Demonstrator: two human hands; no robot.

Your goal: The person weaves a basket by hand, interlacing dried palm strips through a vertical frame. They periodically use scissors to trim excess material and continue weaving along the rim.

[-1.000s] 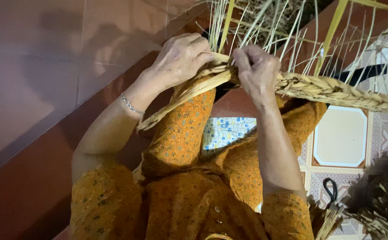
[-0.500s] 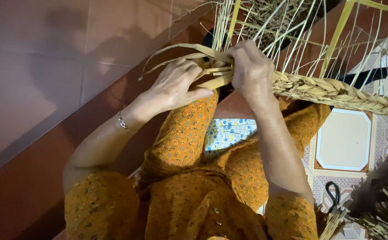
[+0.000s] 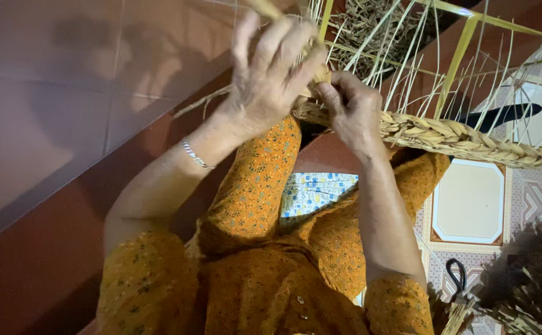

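A thick plaited band of dried straw [image 3: 463,138] runs from the middle of the view to the right, with many thin loose stalks [image 3: 407,56] standing up from it. My right hand [image 3: 352,111] pinches the band's near end. My left hand [image 3: 271,71] is raised above it, fingers curled around a flat straw strand [image 3: 265,9] that it pulls upward. A silver bracelet [image 3: 194,155] sits on my left wrist. My knees in orange flowered cloth [image 3: 258,186] lie under the work.
A reddish tiled wall [image 3: 66,124] fills the left side. Patterned floor tiles [image 3: 469,205] lie at the right. Black-handled scissors [image 3: 457,276] and a heap of dried straw [image 3: 532,291] rest at the lower right. A yellow frame [image 3: 463,49] stands behind the stalks.
My left hand has let go of the band's loose end, risen and drawn a strand upward. My right hand has stayed on the plait's end.
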